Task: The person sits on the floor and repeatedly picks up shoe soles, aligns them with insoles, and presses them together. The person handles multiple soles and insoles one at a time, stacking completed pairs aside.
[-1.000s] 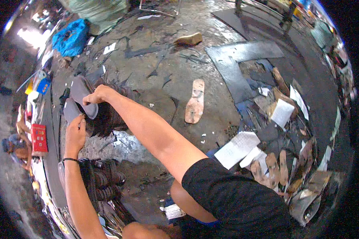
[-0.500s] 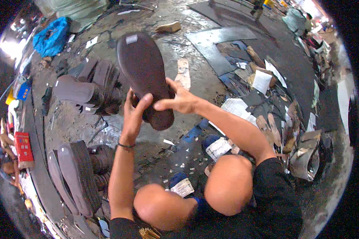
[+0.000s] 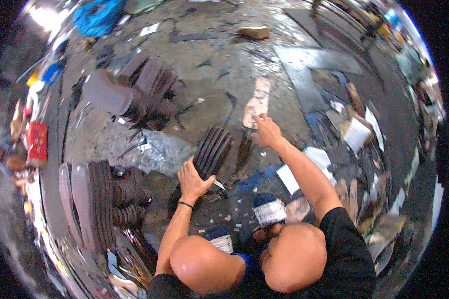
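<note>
My left hand is closed around the near end of a stack of dark brown shoe soles. The stack is tilted so that its layered edges face up. My right hand reaches forward, fingers partly spread, at the near end of a pale insole-shaped piece lying on the floor. Whether the fingertips touch that piece is hard to tell. Left of the held stack, more brown soles lie heaped on the floor. Another row of soles stands on edge nearer to me.
Scraps of sheet and paper litter the floor at right, near a grey cut sheet. A tan sole-like piece and a blue bag lie farther off. A red box stands at the left edge.
The stack of soles has come down and turned from its broad face to its edges. My right hand has let go of it and moved right to the pale piece.
</note>
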Action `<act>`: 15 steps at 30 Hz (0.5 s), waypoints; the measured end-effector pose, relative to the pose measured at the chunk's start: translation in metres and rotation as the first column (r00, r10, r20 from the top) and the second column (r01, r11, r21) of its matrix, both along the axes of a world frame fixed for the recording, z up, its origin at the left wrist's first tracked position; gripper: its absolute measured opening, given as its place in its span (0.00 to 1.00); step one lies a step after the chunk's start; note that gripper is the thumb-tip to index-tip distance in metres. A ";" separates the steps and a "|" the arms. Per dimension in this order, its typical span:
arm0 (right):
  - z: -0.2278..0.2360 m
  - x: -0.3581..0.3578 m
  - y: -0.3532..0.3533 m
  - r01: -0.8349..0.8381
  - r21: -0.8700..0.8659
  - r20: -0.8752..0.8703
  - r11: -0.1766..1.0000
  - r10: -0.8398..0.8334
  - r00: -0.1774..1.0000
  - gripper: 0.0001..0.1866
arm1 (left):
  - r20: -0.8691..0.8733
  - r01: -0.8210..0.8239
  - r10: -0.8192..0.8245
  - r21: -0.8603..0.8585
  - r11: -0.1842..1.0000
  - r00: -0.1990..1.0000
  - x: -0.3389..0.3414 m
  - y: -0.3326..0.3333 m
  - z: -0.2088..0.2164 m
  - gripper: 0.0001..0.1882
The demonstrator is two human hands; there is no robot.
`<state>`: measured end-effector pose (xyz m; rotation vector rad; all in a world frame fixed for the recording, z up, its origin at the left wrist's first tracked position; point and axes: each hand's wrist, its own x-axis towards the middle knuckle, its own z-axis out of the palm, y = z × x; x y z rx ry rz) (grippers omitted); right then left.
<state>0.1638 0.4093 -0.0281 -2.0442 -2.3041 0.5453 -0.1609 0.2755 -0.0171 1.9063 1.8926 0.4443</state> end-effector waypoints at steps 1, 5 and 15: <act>0.001 -0.001 0.004 -0.014 0.061 -0.040 0.998 0.016 0.999 0.45 | 0.064 -0.055 0.052 0.045 0.997 0.997 0.010 -0.003 0.015 0.52; -0.006 0.000 0.030 -0.142 0.134 -0.040 0.981 0.148 0.988 0.41 | 0.485 -0.166 0.052 0.197 0.966 0.873 0.031 -0.012 0.014 0.51; 0.008 0.025 0.027 -0.159 0.476 -0.095 0.865 0.230 0.969 0.13 | -0.355 -0.093 0.027 -0.168 0.981 0.935 0.037 -0.015 0.032 0.58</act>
